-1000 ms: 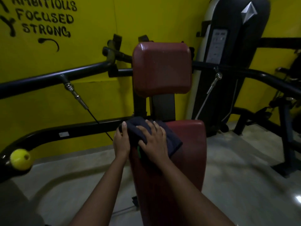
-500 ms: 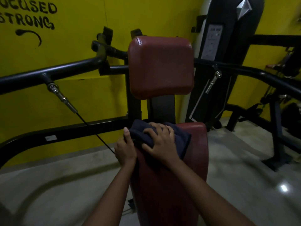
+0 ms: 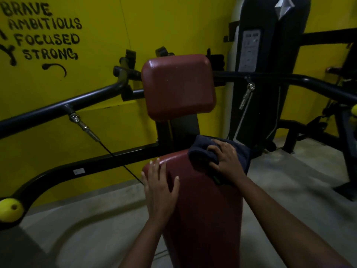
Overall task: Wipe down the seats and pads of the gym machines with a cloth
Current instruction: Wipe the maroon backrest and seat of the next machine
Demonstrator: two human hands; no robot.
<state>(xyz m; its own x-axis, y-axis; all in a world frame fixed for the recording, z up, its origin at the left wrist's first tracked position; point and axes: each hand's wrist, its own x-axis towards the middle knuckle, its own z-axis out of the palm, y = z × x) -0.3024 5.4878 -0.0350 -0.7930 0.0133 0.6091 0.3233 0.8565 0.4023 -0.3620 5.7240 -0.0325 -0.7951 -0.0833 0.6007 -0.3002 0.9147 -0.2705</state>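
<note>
Right hand [image 3: 225, 161]: fingers curled, gripping one dark cloth [image 3: 199, 152] at seat's [image 3: 202, 209] far right corner.
Left hand [image 3: 159, 188]: flat, fingers straight, resting on seat's left edge.
Red pads: two, counting seat and back pad [image 3: 178, 87].

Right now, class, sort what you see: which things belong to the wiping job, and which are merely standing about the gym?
Job: cloth, held by the right hand; left hand, flat on the seat pad; back pad above.
Standing about: yellow knob; cable; weight tower; wall lettering.
</note>
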